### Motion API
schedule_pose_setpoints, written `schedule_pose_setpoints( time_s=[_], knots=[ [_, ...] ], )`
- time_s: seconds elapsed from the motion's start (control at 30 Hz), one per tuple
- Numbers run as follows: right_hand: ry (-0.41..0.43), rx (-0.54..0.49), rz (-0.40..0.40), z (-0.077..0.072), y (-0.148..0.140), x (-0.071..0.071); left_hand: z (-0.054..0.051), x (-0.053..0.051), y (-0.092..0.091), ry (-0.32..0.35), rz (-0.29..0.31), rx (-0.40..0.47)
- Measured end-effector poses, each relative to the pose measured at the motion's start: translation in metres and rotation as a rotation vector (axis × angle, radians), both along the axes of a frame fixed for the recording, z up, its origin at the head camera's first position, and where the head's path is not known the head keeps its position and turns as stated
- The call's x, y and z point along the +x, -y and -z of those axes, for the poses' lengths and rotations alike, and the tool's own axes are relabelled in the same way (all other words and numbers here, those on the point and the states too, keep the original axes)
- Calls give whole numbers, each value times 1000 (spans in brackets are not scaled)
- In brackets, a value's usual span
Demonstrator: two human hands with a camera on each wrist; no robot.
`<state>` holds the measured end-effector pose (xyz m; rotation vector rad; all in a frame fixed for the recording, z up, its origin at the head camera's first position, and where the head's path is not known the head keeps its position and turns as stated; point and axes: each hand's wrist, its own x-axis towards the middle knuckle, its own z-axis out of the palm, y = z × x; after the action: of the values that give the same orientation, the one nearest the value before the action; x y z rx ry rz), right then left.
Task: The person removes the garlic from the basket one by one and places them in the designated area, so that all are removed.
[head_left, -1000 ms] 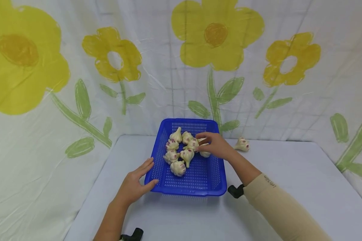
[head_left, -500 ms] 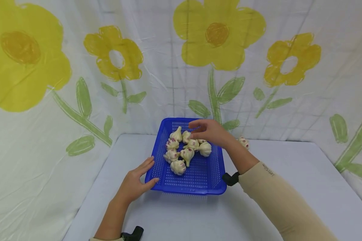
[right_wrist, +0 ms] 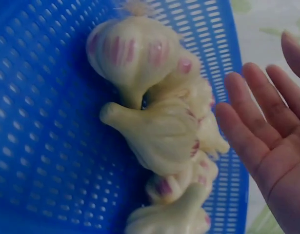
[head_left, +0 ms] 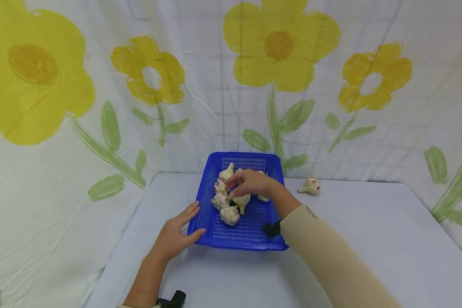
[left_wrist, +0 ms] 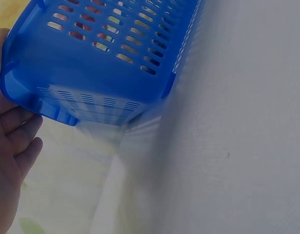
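Note:
A blue perforated plastic basket (head_left: 238, 246) holds several garlic bulbs (head_left: 229, 215), whitish with purple marks. Over the bulbs in its middle hovers my right hand (head_left: 252, 183), fingers relaxed and hiding some of them. The right wrist view shows that hand (right_wrist: 271, 131) holding nothing, beside the clustered garlic (right_wrist: 159, 131). At the basket's front left corner my left hand (head_left: 173, 235) touches the rim, fingers along the left side and thumb at the front. In the left wrist view the left hand's fingers (left_wrist: 23, 131) lie extended near the basket's edge.
One more garlic bulb (head_left: 310, 185) lies on the white table (head_left: 354, 239), right of the basket near the back edge. Behind the table hangs a white curtain (head_left: 208, 77) printed with yellow flowers.
My right hand has lifted from the bulbs on the basket's right side and moved left over the middle ones. My left hand has stayed at the rim.

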<state>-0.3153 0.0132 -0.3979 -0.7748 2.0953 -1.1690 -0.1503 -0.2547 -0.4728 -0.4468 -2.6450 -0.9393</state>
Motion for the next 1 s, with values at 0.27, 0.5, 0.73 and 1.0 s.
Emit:
schedule_pose_setpoints(
  time_s=[0.27,0.5,0.73,1.0],
  knots=[
    [92,91,-89,21,10,-4,-2,0,0,-7,-4,-9],
    [61,160,-148,25,15,0,-1,1,0,-17,-4,-11],
    [-15,275,-246,25,21,2,0,1,-1,-16,-4,-8],
    [-103,411,-301,25,24,4,-2,1,-2,-9,-8,-7]
  ],
)
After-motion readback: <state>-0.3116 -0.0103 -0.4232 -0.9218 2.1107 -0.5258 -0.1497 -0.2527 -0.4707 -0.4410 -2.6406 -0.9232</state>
